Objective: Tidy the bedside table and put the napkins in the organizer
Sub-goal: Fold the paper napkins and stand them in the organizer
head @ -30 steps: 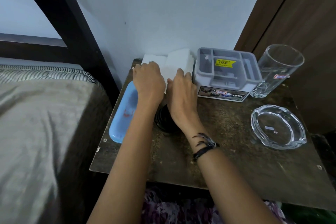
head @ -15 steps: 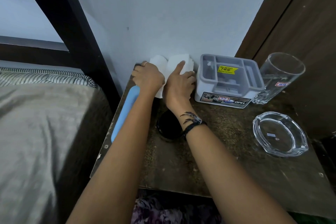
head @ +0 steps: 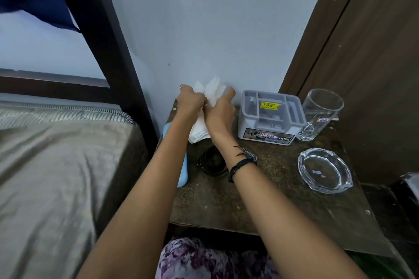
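Napkins [head: 205, 111], white, creased and bunched, sit clutched between left hand [head: 191, 101] and right hand [head: 220, 112] at the worktop's [head: 260, 188] back left corner, beside the empty grey organizer [head: 271, 118]; both grips close on the paper.

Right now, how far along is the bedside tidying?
Barely begun. Both hands, left and right, grip the white napkins lifted beside the grey organizer, whose visible compartments hold no napkins. Left: slot them in, then sort the glass, ashtray, black cable and blue case.
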A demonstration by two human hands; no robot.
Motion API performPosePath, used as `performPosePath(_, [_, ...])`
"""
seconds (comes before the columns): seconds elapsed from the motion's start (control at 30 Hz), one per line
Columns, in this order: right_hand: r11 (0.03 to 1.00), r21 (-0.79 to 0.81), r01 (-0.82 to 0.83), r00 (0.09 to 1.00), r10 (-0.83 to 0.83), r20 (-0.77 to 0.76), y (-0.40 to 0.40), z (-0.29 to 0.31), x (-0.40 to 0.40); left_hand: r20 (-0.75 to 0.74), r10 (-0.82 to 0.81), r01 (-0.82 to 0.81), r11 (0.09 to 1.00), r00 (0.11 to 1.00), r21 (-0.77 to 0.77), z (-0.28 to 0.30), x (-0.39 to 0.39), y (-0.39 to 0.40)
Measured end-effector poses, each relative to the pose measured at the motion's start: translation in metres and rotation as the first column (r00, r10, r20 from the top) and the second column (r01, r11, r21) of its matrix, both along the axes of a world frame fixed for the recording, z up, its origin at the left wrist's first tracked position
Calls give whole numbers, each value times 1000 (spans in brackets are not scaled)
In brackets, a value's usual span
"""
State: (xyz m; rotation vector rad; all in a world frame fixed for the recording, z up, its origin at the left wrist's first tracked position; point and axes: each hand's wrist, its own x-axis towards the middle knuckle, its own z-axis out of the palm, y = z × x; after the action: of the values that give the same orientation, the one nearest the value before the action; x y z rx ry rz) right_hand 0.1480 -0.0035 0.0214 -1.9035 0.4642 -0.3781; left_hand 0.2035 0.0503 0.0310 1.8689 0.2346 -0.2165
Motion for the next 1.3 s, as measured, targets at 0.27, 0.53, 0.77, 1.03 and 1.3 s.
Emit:
performPosePath(0.27, [987,154,-48,999,45,18,-16,33,-39,28,-1,1,1000,1000,-27,28,-37,9])
performPosePath(0.53, [927,373,-38,998,13,68,-40,66,-84,35,-143,147,976,989,-160,67,-80,4])
performPosePath(0.77, [849,529,-8,993,-55,103,-71,91,-129,-92,-263,183,844,960,-505,94,-124,-2])
performPosePath(1.03, [830,558,13,994,-68,79,-111,99,-182,-152,-319,104,660,936,-744,101,-179,-21])
performPosePath(1.3, [818,528,228,974,-187,-131,-125,31,-198,-366,-207,-94,749,907,-656,19,-199,-36])
